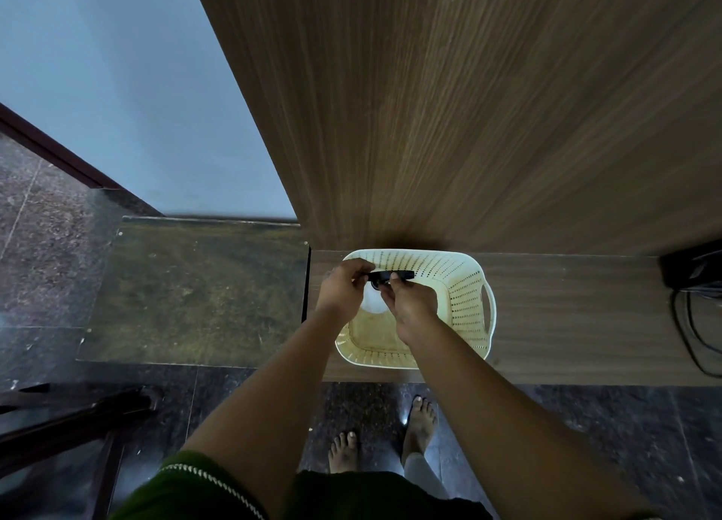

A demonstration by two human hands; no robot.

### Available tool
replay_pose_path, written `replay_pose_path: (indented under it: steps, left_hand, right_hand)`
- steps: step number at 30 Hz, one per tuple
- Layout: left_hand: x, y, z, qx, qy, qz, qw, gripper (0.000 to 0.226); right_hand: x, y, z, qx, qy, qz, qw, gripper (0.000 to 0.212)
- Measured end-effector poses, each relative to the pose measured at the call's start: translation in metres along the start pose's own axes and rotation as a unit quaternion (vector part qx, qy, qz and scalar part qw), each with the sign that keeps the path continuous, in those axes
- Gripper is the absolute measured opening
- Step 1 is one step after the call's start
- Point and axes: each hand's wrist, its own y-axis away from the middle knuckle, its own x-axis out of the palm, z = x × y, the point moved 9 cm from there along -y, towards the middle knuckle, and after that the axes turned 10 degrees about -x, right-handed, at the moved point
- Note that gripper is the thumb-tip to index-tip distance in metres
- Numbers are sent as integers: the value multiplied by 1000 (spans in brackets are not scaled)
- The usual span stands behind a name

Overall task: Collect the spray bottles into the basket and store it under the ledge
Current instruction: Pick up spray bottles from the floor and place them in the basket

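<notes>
Both hands, left hand [344, 285] and right hand [410, 304], pinch the black trigger head of a white spray bottle [373, 302] over the cream basket [469, 297]; it looks light, rigid and probably slick, best gripped at the neck.

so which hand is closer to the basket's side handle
Right. The right hand is over the basket's middle, nearer the side handle on the right wall. The left hand is over the opposite, left rim.
</notes>
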Motion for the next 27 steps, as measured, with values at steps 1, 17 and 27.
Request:
replay_pose_path:
  steps: [1,17,27]
  left_hand:
    - [0,0,-1,3,-9,1,1000,29]
    - [5,12,-27,70,-60,-4,996,32]
    - [13,8,-20,69,-108,-13,992,32]
  right_hand:
    - [1,-1,0,-2,2,-1,1000,20]
    - [-5,-11,1,-61,66,5,996,21]
    - [-9,-14,-5,-44,-4,16,999,30]
